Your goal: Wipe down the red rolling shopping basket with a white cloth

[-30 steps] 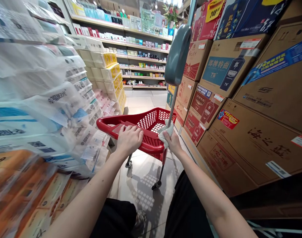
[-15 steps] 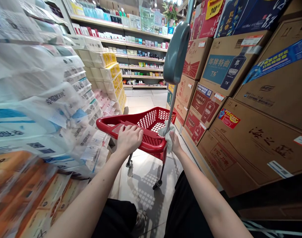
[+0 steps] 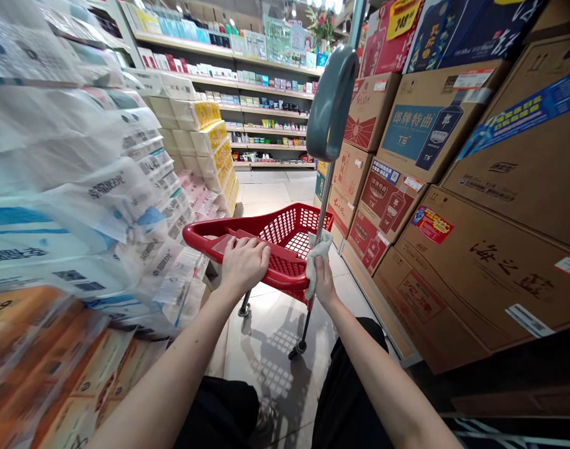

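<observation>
A red plastic shopping cart [image 3: 266, 217] on thin metal legs with casters stands tilted across the aisle in front of me. My left hand [image 3: 246, 263] is closed over the cart's near rim, fingers wrapped on its red edge. A pale cloth [image 3: 317, 254] is held by my right hand [image 3: 324, 278] and pressed around the cart's right near corner, where a metal pole [image 3: 322, 209] rises. Higher on that pole is a grey looped plastic handle [image 3: 330, 106]. My right fingertips are partly hidden by the cloth.
Plastic-wrapped paper packs [image 3: 126, 199] are stacked high close on the left, with orange packs [image 3: 37, 349] below. Cardboard cartons [image 3: 500, 262] line the right side. Shelves of small goods [image 3: 266, 100] stand at the far end. The tiled floor [image 3: 266, 190] runs between.
My right hand and the cloth have shifted slightly; the cloth now wraps the corner beside the pole, and my fingers lie flatter against it. My left hand stays on the rim.
</observation>
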`<state>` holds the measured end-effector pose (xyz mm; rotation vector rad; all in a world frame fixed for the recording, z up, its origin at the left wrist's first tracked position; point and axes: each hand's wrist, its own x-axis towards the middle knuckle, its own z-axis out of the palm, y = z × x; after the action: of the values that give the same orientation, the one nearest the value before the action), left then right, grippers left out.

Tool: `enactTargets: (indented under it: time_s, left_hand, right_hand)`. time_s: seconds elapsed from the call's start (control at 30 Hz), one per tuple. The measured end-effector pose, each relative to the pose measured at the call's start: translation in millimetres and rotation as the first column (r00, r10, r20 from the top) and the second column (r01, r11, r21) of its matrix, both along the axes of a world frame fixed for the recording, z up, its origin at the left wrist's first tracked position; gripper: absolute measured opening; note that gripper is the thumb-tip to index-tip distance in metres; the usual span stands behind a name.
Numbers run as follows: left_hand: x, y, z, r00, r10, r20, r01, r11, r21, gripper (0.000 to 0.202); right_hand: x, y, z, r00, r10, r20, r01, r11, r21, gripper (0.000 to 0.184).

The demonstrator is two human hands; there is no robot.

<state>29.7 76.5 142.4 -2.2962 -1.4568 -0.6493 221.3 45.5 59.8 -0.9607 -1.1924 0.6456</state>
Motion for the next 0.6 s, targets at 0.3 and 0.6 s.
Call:
enactTargets:
  time_s: [0.3, 0.6]
  left_hand:
    - [6.9, -1.0, 1.1, 0.999, -0.002, 0.034, 0.002, 1.0, 0.005, 0.039]
    - [10.6, -0.2, 0.9, 1.0, 0.004, -0.004, -0.004, 1.0, 0.022, 0.038]
  right_hand:
    - [11.2, 1.5, 16.3, 0.992, -0.028, 0.123, 0.03, 0.999, -0.012, 0.05]
    - [18.3, 30.7, 96.9, 0.952, -0.189, 0.241, 0.158, 0.977, 0.142, 0.045]
